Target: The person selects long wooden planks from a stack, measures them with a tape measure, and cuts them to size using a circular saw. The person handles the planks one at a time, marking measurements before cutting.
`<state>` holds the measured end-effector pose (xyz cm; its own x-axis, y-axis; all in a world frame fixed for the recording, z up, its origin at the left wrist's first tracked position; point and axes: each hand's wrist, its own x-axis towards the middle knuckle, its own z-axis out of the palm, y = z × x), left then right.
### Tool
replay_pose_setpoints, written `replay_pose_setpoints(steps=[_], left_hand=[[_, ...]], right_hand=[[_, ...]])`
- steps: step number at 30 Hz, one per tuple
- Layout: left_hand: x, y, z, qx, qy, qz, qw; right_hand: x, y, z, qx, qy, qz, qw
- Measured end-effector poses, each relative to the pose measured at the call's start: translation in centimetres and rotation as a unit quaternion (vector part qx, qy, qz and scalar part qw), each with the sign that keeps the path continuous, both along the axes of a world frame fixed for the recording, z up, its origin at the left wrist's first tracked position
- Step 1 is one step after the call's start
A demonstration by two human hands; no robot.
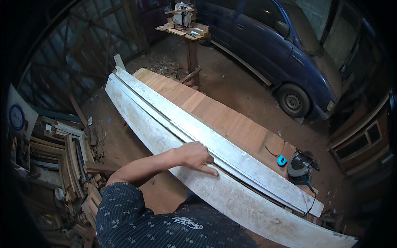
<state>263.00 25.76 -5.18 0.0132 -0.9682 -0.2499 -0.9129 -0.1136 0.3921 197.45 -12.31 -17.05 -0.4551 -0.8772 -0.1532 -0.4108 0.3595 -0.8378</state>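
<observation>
A long, worn white-painted board (264,206) lies nearest my body, its face scuffed and stained. Beside it runs a second white board (248,159), with a narrow dark gap and thin strips between the two. My left hand (195,157) is closed on the inner edge of the near board, around its middle. The fingers curl down at the gap, their tips hidden, while the thumb lies over the near board's face. A small white bit shows by the thumb. My right hand is out of view.
Beyond the boards is a brown wooden panel (206,109). On its right end sit a teal tape measure (282,160) and a circular saw (304,165) with a cord. Timber (72,157) is piled left; a stand (192,56) and blue van (269,41) stand farther back.
</observation>
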Motion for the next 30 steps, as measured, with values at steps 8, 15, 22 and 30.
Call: replay_pose_setpoints(steps=[8, 15, 22, 30], left_hand=[[7.0, -5.3, -6.6, 0.182, 0.014, 0.028, 0.983], [10.8, -7.5, -14.4, 0.246, 0.027, 0.035, 0.968], [16.6, -3.3, -19.6, 0.111, -0.059, 0.118, 0.985], [26.5, 2.2, -22.1, 0.022, -0.08, 0.238, 0.968]], right_hand=[[-3.4, 4.3, -6.4, 0.094, 0.007, -0.088, 0.992], [-7.4, 11.3, -8.6, 0.098, -0.121, -0.203, 0.967], [6.3, 15.0, -10.4, -0.066, -0.507, -0.051, 0.858], [20.7, 17.8, -11.1, 0.032, -0.563, -0.069, 0.823]])
